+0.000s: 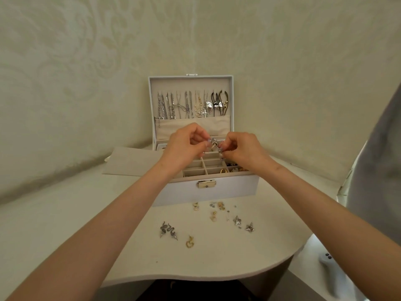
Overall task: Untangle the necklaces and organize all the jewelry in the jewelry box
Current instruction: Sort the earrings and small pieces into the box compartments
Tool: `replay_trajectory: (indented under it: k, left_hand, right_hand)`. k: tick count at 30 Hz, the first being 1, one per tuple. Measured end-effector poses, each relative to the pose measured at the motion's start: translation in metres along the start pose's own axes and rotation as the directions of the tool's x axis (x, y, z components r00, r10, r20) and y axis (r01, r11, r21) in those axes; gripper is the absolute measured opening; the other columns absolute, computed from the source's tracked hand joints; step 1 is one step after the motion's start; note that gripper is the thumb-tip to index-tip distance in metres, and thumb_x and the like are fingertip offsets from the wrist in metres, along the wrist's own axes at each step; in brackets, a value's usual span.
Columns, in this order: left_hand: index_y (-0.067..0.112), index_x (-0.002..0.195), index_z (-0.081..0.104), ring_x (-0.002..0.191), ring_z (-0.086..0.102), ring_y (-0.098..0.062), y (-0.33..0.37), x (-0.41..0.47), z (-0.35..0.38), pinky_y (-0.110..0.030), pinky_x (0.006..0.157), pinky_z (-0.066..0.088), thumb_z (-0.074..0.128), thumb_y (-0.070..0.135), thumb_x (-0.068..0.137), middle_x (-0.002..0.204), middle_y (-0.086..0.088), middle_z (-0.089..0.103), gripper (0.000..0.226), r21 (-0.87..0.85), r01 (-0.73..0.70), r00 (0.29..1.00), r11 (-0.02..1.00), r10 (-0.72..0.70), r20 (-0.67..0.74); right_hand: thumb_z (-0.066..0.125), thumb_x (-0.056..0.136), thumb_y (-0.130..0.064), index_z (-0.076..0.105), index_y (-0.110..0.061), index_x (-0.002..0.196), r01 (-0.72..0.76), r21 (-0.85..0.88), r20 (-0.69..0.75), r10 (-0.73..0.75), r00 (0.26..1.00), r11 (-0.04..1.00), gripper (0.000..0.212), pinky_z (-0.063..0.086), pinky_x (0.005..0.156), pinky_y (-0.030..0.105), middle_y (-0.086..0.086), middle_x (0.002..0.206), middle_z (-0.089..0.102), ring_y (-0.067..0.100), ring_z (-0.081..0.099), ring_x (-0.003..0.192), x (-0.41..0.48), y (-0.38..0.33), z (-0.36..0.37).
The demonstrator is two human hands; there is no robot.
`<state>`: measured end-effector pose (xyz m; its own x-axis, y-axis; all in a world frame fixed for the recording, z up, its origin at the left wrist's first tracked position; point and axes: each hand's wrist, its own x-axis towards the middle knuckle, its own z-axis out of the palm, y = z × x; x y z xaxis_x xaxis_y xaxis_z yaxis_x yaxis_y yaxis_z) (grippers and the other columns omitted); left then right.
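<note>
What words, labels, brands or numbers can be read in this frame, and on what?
None can be read.
The jewelry box shows no lettering; its gold latch looks plain.
The silver piece that the left hand and right hand pinch is too small to show any marking.

Readable text, labels, brands, numbers: none that I can make out. The jewelry box (206, 192) shows me a plain white front. Its gold latch (206, 184) is too small to show any marking.
</note>
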<state>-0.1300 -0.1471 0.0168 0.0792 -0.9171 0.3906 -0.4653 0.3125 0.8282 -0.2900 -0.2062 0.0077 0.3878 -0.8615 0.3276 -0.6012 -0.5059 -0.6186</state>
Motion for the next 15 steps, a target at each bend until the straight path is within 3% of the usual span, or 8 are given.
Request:
replay_trajectory:
  k: [3, 8, 11, 13, 15]
  left_hand:
    - [0.013, 0.086, 0.059, 0.069, 0.067, -0.011, -0.003, 0.002, 0.003, -0.024, 0.067, 0.057, 0.064, 0.0, 0.085, 0.077, -0.004, 0.066, 0.013, -0.069, 0.034, 0.999, 0.997, -0.033, 0.024]
    - [0.007, 0.084, 0.059, 0.062, 0.066, -0.01, -0.007, 0.005, 0.012, -0.023, 0.065, 0.058, 0.06, -0.007, 0.085, 0.074, -0.01, 0.064, 0.015, -0.098, 0.165, 0.979, 0.981, -0.151, 0.136]
    - [0.013, 0.079, 0.061, 0.062, 0.063, -0.011, -0.013, 0.007, 0.016, -0.028, 0.067, 0.057, 0.065, -0.001, 0.083, 0.072, -0.005, 0.065, 0.015, 0.155, 0.149, 0.977, 0.977, -0.17, 0.13]
    - [0.019, 0.078, 0.064, 0.074, 0.064, -0.014, -0.016, 0.008, 0.018, -0.033, 0.077, 0.054, 0.069, 0.006, 0.079, 0.074, 0.002, 0.065, 0.015, 0.349, 0.089, 0.986, 0.933, -0.132, 0.104]
    - [0.024, 0.076, 0.064, 0.082, 0.065, -0.017, -0.016, 0.007, 0.018, -0.037, 0.081, 0.052, 0.07, 0.009, 0.078, 0.076, 0.005, 0.065, 0.016, 0.419, 0.083, 0.987, 0.904, -0.134, 0.094]
  right_hand:
    - [0.065, 0.077, 0.002, 0.062, -0.013, 0.076, 0.019, -0.075, 0.028, -0.017, 0.999, 0.997, 0.016, 0.041, 0.058, 0.016, -0.004, 0.073, 0.06, 0.013, 0.055, 0.07, -0.001, 0.003, -0.001]
    - [0.064, 0.077, 0.001, 0.063, -0.017, 0.077, 0.053, -0.115, 0.036, -0.05, 0.998, 0.992, 0.019, 0.037, 0.054, 0.006, -0.006, 0.074, 0.06, 0.009, 0.053, 0.068, -0.003, 0.005, 0.0]
    - [0.064, 0.076, 0.002, 0.061, -0.018, 0.075, 0.075, -0.111, 0.048, -0.07, 0.996, 0.991, 0.021, 0.037, 0.054, 0.004, -0.006, 0.075, 0.06, 0.006, 0.052, 0.066, -0.004, 0.004, -0.001]
    - [0.064, 0.075, 0.003, 0.061, -0.018, 0.073, 0.063, -0.076, 0.041, -0.06, 0.997, 0.995, 0.021, 0.039, 0.056, 0.005, -0.006, 0.073, 0.06, 0.005, 0.052, 0.064, -0.005, 0.005, -0.002]
    - [0.065, 0.075, 0.004, 0.059, -0.019, 0.068, 0.041, -0.037, 0.032, -0.04, 0.999, 0.998, 0.025, 0.04, 0.057, 0.007, -0.009, 0.07, 0.059, 0.005, 0.052, 0.063, -0.005, 0.007, -0.002]
